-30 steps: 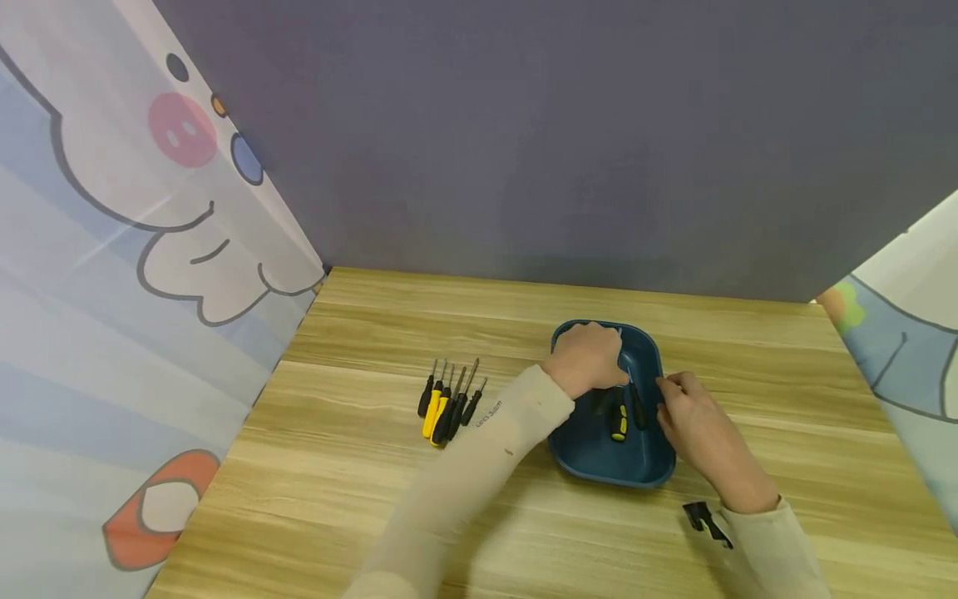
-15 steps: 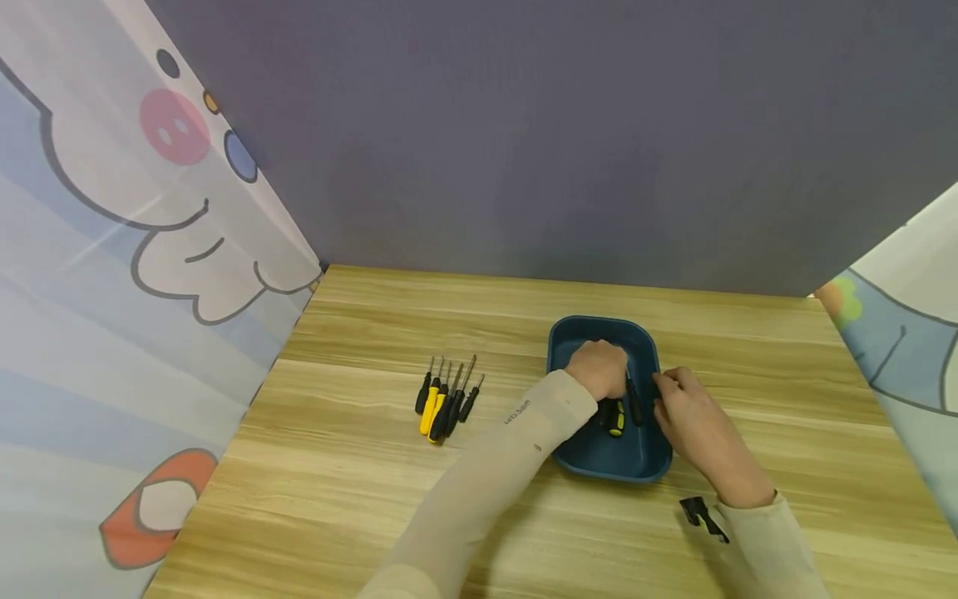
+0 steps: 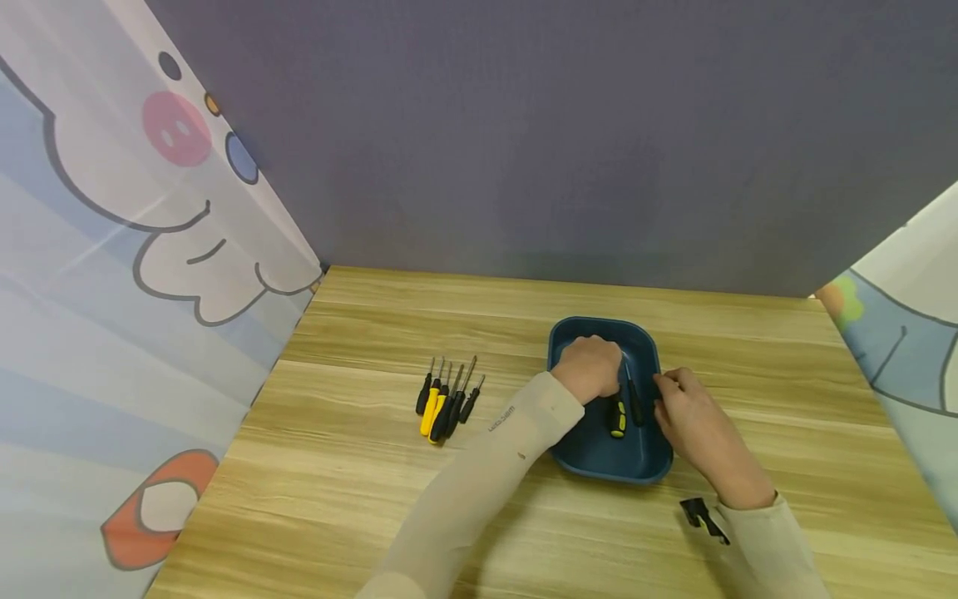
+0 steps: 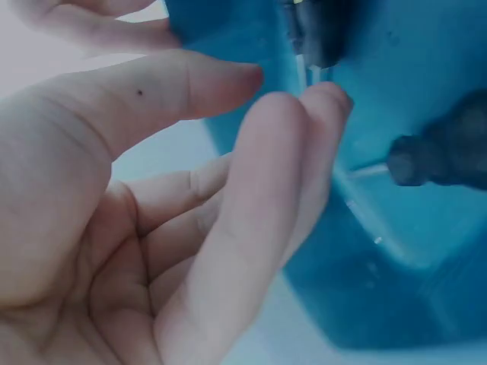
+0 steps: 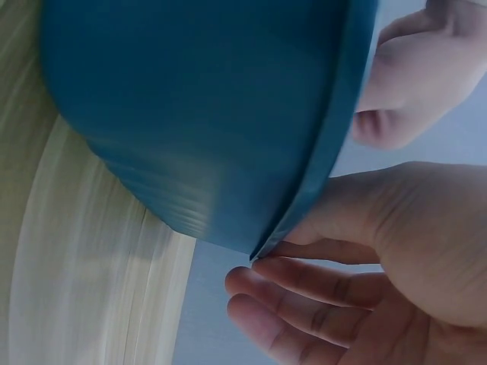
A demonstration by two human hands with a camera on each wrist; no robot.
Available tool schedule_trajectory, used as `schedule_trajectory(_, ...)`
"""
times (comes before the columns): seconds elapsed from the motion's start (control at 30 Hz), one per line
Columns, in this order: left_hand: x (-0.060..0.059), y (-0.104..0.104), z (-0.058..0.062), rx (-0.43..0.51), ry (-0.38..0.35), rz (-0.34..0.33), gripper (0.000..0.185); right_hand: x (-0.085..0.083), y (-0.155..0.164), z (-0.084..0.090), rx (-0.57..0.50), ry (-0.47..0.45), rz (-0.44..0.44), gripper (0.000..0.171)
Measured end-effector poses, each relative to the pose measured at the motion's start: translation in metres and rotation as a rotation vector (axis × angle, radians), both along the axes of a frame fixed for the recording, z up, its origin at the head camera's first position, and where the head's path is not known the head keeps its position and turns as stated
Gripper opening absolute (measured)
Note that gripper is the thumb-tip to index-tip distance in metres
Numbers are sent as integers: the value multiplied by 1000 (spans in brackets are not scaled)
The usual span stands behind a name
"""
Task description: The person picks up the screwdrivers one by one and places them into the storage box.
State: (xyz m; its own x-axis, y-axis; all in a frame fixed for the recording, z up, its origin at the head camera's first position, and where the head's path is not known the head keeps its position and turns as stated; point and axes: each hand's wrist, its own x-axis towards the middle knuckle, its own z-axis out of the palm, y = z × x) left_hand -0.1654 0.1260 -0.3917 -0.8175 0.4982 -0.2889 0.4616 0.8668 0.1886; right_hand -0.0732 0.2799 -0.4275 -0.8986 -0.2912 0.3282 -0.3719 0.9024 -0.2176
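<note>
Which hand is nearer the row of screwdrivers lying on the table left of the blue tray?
Left. The left hand is inside the blue tray, on its side nearer the row of screwdrivers. The right hand is at the tray's far right rim.
</note>
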Motion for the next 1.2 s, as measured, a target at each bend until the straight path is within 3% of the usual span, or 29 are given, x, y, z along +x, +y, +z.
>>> schedule_trajectory(0.2,5,-26,14,38,69,-54,14,1,-1,1,8,-42,-20,36)
schedule_trajectory(0.43,14,-62,31,91,55,-44,36,2,1,3,10,-45,-29,37)
schedule_trajectory(0.9,33,-139,28,99,92,102,38,1,3,0,13,-20,-18,37)
schedule_trajectory(1.2,33,-188,25,71,87,236,26,1,3,-1,11,-24,-23,38)
